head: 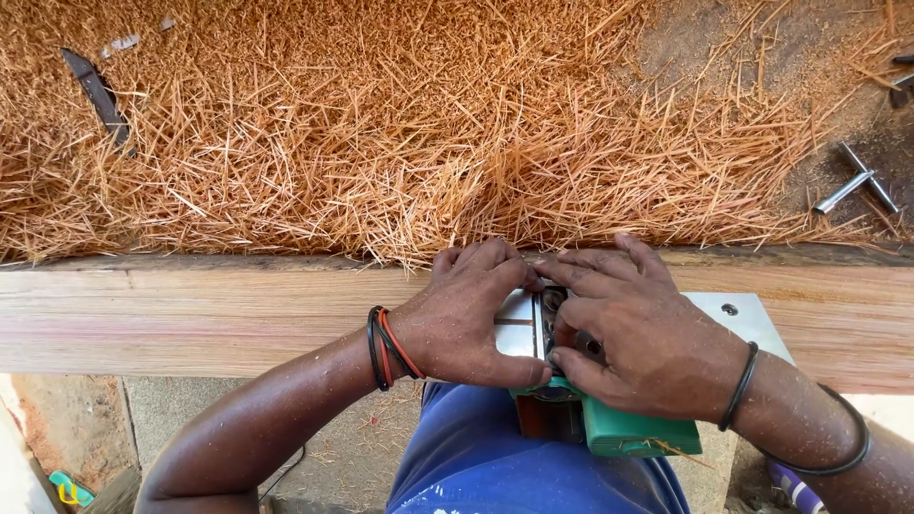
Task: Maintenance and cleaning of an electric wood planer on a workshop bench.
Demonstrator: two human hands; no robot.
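Two hands meet on the green electric hand planer with the bright metal sole (609, 419), which lies upturned on the long pale wooden beam (190, 314), near its right end, against your blue-clad lap. Your left hand (466, 319) is curled, its fingers pressed on the sole's left half beside the cutter slot; your right hand (633, 333) is bent over the slot itself, fingertips pinching something small there that I cannot make out. The planer's long axis runs along the beam, left to right, and the slot sits directly under both hands, the right one nearer. Beyond the beam's far edge lies a heap of orange wood shavings (381, 124), with a metal T-shaped wrench (857, 181) at its right.
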